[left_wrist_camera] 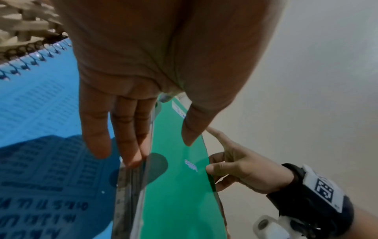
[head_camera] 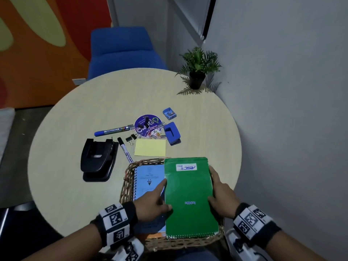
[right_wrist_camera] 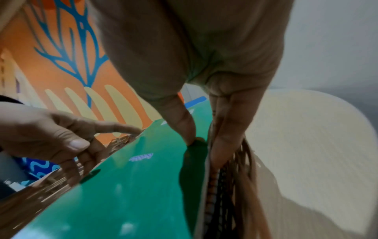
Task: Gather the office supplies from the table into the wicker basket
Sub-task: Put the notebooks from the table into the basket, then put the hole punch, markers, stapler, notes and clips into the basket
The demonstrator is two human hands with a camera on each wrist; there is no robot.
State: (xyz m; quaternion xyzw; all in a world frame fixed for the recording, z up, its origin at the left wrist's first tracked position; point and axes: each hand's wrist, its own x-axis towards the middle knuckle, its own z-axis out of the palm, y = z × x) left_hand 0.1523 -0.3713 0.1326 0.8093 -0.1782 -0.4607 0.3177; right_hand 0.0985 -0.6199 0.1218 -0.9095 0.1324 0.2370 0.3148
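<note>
Hands (head_camera: 190, 196) pinching green notebook (head_camera: 189, 193) edges

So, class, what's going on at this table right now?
A person is putting a green notebook into the wicker basket, holding it by its edges with the left hand and right hand. A blue notebook already lies inside. Markers, a black punch, a blue punch, clips and a yellow pad are on the table.
</note>
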